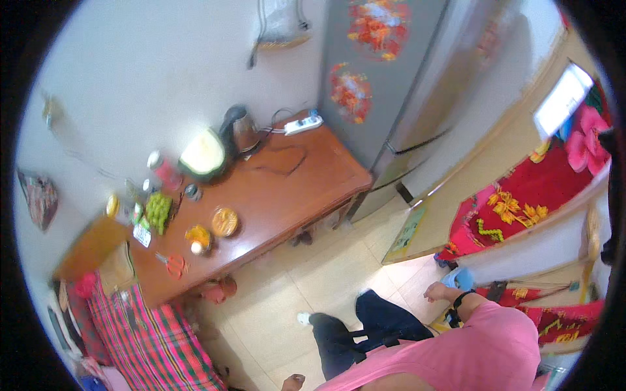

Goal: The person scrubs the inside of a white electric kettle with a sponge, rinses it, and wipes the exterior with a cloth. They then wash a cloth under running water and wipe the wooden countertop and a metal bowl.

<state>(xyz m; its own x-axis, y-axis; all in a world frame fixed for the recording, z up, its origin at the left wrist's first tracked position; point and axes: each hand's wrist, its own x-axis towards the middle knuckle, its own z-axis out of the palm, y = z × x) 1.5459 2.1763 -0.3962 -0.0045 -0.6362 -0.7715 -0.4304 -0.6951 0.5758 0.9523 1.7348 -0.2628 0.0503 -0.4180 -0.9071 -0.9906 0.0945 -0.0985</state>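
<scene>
My right hand (435, 292) hangs at my side with its fingers loosely curled. A black strap circles its wrist, and a light-blue bin (459, 278) stands just beyond it. At the bottom edge, my left hand (293, 382) is partly cut off, above the floor. Nothing shows in either hand, though their finger positions are unclear. Before me is a brown wooden table (293, 181). It bears red-handled scissors (176, 267), two round containers of orange-yellow food (225, 222) (198, 234), green grapes (159, 211), a cut pale-fleshed melon (203, 152) and an electric kettle (244, 132).
A white power strip (303, 125) lies at the table's far end beside a grey refrigerator (352, 146). A plaid cloth (151, 337) covers something at the left. Red cloth with yellow flowers (513, 205) is at the right, behind a door (425, 229). Tiled floor (274, 293) runs between.
</scene>
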